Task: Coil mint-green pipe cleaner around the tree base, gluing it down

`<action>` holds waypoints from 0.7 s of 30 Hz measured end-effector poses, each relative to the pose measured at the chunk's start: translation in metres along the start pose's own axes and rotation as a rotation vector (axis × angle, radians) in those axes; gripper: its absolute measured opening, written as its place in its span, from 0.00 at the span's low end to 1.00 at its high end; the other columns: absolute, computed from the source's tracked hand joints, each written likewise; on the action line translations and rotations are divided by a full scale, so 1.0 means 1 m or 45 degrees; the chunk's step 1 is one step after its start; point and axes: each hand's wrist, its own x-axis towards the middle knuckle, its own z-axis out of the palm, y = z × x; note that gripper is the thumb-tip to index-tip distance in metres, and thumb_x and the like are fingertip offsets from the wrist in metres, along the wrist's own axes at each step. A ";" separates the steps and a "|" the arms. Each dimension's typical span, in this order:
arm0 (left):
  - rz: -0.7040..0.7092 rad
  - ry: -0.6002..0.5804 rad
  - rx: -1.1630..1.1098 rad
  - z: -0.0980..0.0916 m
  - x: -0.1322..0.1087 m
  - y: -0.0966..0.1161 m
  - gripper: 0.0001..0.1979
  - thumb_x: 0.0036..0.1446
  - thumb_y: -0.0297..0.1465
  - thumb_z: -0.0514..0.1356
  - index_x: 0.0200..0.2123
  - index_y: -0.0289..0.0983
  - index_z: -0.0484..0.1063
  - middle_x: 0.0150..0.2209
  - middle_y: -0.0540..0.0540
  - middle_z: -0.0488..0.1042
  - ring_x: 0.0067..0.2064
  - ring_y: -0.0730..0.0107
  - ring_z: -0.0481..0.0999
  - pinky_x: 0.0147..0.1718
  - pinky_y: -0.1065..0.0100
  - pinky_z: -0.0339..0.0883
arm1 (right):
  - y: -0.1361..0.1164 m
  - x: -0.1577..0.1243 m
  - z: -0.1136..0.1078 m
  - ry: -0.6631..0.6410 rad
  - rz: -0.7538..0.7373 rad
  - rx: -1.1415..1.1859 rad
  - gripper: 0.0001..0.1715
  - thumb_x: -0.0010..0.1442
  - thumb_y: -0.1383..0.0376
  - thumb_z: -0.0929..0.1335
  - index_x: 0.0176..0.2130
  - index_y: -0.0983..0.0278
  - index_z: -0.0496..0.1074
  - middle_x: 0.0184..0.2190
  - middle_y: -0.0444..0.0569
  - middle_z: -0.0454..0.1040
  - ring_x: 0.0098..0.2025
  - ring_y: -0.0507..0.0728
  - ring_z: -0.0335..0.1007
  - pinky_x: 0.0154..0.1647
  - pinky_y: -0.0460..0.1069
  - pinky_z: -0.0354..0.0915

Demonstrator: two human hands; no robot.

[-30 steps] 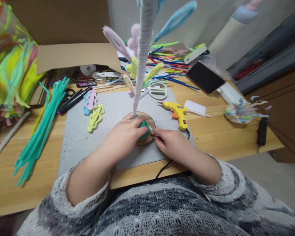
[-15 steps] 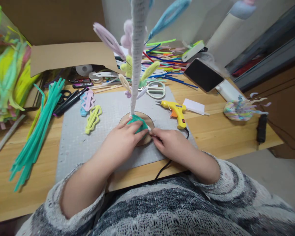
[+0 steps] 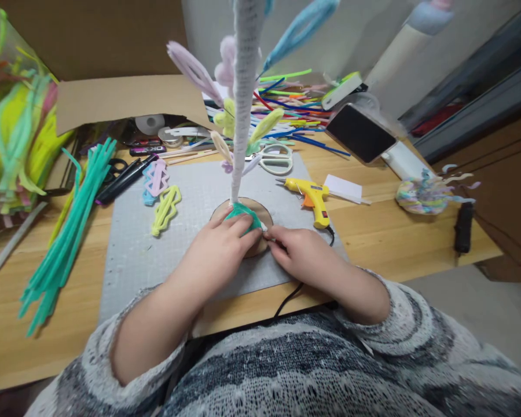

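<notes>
A round wood slice [image 3: 259,206] lies on the grey cutting mat [image 3: 191,174]. From it rises a tall white wrapped stem [image 3: 243,104], with pipe-cleaner petals and flowers around it. At its foot sits a green pipe-cleaner piece [image 3: 252,218] with a white tip on its right side. My left hand [image 3: 219,246] covers much of this piece, its fingers closed over and pressed on it. Thumb and forefinger of my right hand [image 3: 293,246] pinch at the white pipe cleaner [image 3: 264,227] on the piece's edge; the fingertips partly hide it.
A yellow glue gun [image 3: 310,196] lies right of the slice, its cord running to the table's front edge. Scissors [image 3: 276,159] lie behind. Green pipe cleaners [image 3: 69,231] and zigzag pieces [image 3: 165,211] are at left. A phone [image 3: 361,132] and a screwdriver-like black tool [image 3: 463,227] are at right.
Both hands keep nearly the same place and grip on the green piece. The whole view has shifted very slightly.
</notes>
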 end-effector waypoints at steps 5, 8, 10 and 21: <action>-0.004 0.011 0.016 0.002 0.001 0.001 0.13 0.60 0.23 0.54 0.47 0.35 0.72 0.48 0.40 0.74 0.51 0.58 0.74 0.61 0.49 0.57 | 0.000 0.000 0.002 0.014 0.020 0.120 0.11 0.62 0.69 0.63 0.42 0.65 0.72 0.35 0.51 0.79 0.34 0.56 0.74 0.36 0.49 0.63; -0.011 0.012 0.001 0.004 0.001 0.001 0.13 0.60 0.23 0.53 0.46 0.34 0.72 0.48 0.40 0.74 0.52 0.58 0.74 0.62 0.49 0.56 | 0.002 -0.002 0.003 0.038 0.010 0.243 0.12 0.61 0.69 0.63 0.43 0.65 0.73 0.33 0.50 0.79 0.32 0.54 0.73 0.33 0.48 0.63; -0.014 0.017 -0.027 0.004 0.001 0.001 0.14 0.60 0.23 0.53 0.47 0.35 0.71 0.49 0.40 0.74 0.53 0.58 0.73 0.63 0.49 0.54 | 0.004 -0.003 0.004 0.040 0.012 0.325 0.12 0.61 0.68 0.64 0.44 0.65 0.73 0.29 0.47 0.77 0.29 0.53 0.71 0.31 0.47 0.61; -0.290 0.169 -0.299 0.005 0.002 0.004 0.15 0.56 0.20 0.52 0.47 0.34 0.67 0.42 0.40 0.77 0.47 0.59 0.75 0.51 0.53 0.68 | 0.012 -0.008 0.008 0.070 0.044 0.418 0.18 0.61 0.67 0.64 0.50 0.64 0.74 0.29 0.47 0.78 0.27 0.52 0.70 0.30 0.47 0.61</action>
